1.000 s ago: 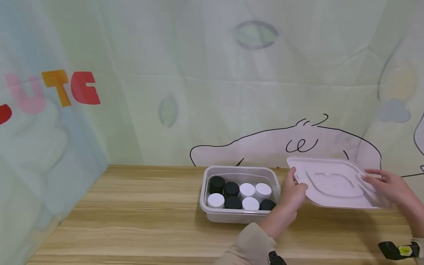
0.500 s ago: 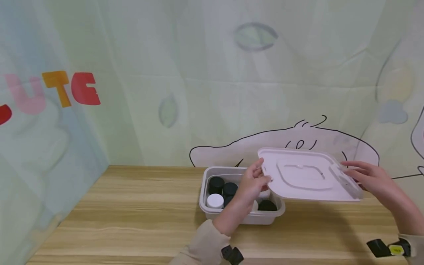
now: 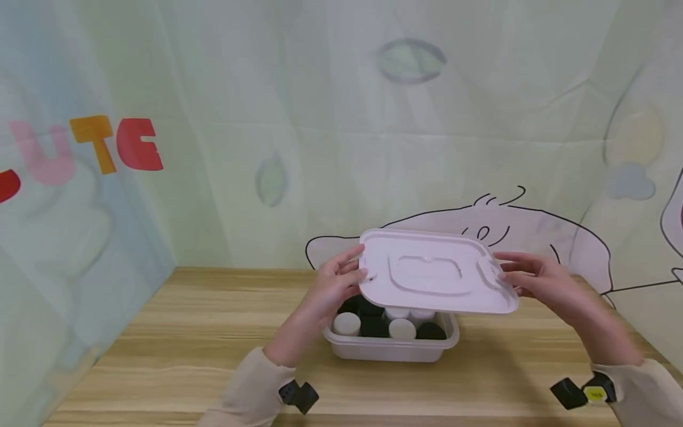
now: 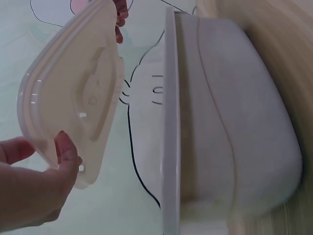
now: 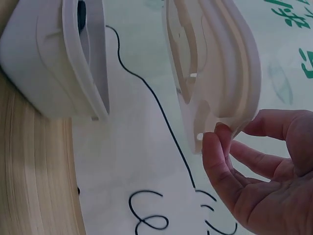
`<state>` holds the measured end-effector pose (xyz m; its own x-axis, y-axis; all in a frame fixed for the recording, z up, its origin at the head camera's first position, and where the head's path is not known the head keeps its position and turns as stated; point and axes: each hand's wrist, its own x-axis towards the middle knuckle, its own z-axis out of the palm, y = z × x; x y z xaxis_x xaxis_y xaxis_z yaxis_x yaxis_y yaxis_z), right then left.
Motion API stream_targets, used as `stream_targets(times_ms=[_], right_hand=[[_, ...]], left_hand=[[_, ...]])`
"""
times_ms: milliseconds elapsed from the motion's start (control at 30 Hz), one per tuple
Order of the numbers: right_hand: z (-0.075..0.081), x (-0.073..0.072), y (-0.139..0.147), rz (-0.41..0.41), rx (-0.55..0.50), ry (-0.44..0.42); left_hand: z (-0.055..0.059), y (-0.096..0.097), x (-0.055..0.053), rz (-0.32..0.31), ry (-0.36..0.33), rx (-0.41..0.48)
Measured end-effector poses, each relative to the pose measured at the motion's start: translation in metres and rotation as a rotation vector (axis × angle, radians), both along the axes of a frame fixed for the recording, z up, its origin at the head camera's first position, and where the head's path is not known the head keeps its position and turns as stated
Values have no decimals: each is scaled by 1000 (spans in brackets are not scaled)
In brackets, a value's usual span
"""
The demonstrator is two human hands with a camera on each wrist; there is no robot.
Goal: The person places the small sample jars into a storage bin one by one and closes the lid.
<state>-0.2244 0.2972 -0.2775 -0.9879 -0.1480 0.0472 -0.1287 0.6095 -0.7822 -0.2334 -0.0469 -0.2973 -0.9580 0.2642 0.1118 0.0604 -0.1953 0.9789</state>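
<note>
A white plastic lid (image 3: 427,276) hangs in the air above a white plastic box (image 3: 386,351), slightly tilted and apart from it. My left hand (image 3: 337,284) pinches the lid's left end; in the left wrist view its thumb and fingers grip the lid (image 4: 73,88) at a corner. At the right end, my right hand (image 3: 544,284) holds the edge between thumb and fingers, also seen by the right wrist camera. Inside the box stand several round containers with white caps (image 3: 347,324) and black caps (image 3: 430,331). The lid hides the box's back part.
The box stands on a wooden table (image 3: 213,332) near its back edge. Behind hangs a printed cloth backdrop (image 3: 331,148) with cartoon lines and coloured letters (image 3: 93,142). Wrist devices (image 3: 299,396) are strapped on both sleeves.
Both hands have carried the lid leftward from the right of the box to over it. The box has stayed in place, its back containers now covered from view.
</note>
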Motion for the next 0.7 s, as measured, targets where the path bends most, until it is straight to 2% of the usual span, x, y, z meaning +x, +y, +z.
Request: stream_targets(times_ms=[333, 533, 700], right_hand=[[1, -4, -37, 97, -98, 6], [1, -6, -49, 120, -118, -5], [0, -7, -55, 130, -125, -10]], left_hand=[[-4, -42, 1, -16, 21, -76], [-6, -57, 3, -3, 16, -101], [-7, -63, 3, 16, -13, -79]])
